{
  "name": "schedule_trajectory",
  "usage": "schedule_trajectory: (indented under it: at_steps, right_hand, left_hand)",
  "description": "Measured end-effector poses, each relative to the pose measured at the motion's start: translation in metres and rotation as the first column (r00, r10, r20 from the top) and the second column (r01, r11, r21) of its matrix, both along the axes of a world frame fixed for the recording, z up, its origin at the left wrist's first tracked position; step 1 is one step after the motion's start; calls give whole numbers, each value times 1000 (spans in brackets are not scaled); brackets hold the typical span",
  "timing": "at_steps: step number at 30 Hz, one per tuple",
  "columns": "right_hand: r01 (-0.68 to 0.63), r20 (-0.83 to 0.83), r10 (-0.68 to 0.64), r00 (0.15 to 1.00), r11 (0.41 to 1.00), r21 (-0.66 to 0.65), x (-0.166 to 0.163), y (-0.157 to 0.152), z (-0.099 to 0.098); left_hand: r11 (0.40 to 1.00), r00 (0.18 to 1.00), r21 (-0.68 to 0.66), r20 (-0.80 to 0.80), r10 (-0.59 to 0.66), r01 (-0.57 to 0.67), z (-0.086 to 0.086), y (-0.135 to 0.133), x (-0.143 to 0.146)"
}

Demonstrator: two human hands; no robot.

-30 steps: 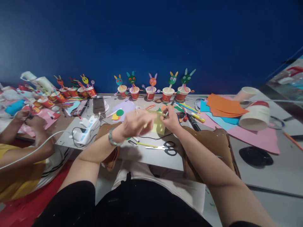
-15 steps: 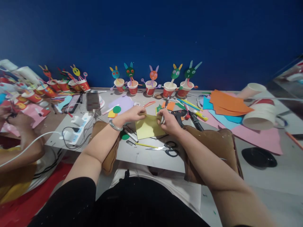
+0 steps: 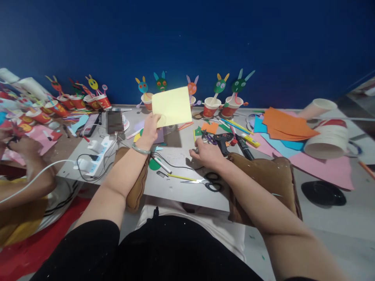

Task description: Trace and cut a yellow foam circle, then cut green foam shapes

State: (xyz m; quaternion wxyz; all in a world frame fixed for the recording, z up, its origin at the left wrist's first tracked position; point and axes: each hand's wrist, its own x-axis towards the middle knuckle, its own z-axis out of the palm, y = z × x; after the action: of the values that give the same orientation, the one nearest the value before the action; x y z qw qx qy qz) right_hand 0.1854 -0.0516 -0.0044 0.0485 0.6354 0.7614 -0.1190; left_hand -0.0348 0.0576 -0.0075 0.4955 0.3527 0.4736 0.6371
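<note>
Working over the desk (image 3: 179, 155), I am holding up a yellow sheet (image 3: 172, 106) in my left hand (image 3: 150, 129).
Along the desk's back a row of red cups (image 3: 210, 111) is standing; at its front a brown cushion (image 3: 271, 175) is lying on my right. The sheet is hanging in the air, partly hiding some cups, while my left thumb and fingers are pinching its lower left corner. My right hand (image 3: 208, 153) is hovering low with bent fingers beside a black glue gun (image 3: 223, 144); I cannot tell whether it is gripping anything. Below it black-handled scissors (image 3: 206, 181) are lying, a white marker (image 3: 163, 165) resting to their left.
</note>
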Motion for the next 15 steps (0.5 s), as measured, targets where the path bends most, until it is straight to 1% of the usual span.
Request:
schedule_trajectory:
  at_steps: [2,5,10,15]
  right_hand:
    - [-33,16,33,999,999,-26,-2,-2,3]
    - [-51,36,52,998,998,-29,-3,-3,3]
    - [-101,71,102,992,995,-20,-1,0,-5]
    - [-140,104,142,984,990,-18,-1,2,-17]
  left_hand:
    - [999,998,-37,68,2,0,0,1,1]
    - [997,989,-83,150,10,3,-1,5,1]
    - [994,959,-101,284,-4,34,0,6,3]
    - [989,959,-99,272,-80,110,6,-2,7]
